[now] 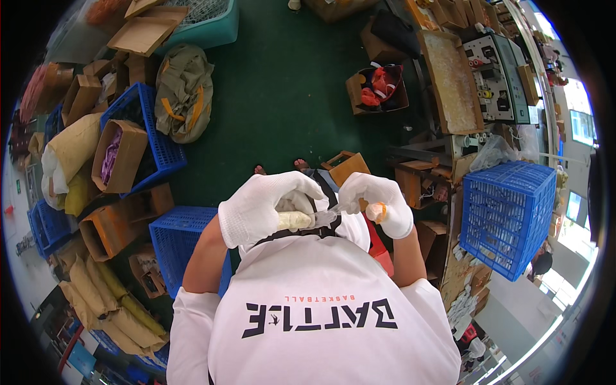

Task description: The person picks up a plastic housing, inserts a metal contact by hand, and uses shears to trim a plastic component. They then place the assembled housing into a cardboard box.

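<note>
Both my hands wear white knit gloves and meet in front of my chest. My left hand is closed, its fingers curled at one end of a small clear plastic piece. A pale yellowish cover shows on the bare end of a left finger. My right hand pinches the other end of the same piece between thumb and finger. An orange band wraps a right fingertip. What exactly the clear piece is, I cannot make out. It lies in front of a dark strap across my white shirt.
To my right, a blue crate stands on a bench beside a machine and a shallow cardboard tray. A wooden stool and a box with red bags stand ahead. Blue crates, cartons and a grey-green bag crowd the left.
</note>
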### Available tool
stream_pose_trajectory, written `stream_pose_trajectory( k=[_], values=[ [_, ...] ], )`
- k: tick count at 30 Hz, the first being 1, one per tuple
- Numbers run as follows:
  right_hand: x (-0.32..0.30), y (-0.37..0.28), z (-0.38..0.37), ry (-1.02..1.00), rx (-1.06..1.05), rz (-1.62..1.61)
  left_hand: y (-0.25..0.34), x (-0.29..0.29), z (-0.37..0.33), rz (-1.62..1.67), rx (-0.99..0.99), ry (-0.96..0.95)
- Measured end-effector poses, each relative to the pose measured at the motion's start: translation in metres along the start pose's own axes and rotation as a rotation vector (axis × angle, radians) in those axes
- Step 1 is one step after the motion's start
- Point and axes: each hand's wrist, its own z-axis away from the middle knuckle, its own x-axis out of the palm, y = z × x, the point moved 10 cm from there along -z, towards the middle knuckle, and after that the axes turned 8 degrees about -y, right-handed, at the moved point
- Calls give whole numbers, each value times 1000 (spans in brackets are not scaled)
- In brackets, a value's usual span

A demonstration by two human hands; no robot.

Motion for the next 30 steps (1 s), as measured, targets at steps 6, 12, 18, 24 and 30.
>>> stream_pose_trajectory(
  k=[6,12,18,24,30],
  values=[
    [19,9,-10,-203,190,194,3,2,-3,-55,-18,-41],
    [25,18,-10,-219,187,29,6,3,-3,-89,-6,-49],
    [25,21,-12,-186,234,-1,5,2,-6,-166,1,-57],
    [26,11,-12,-204,160,223,9,1,-5,-229,2,-39],
    [37,-22,-8,-195,-75,676,23,8,6,-509,130,38]
  ],
)
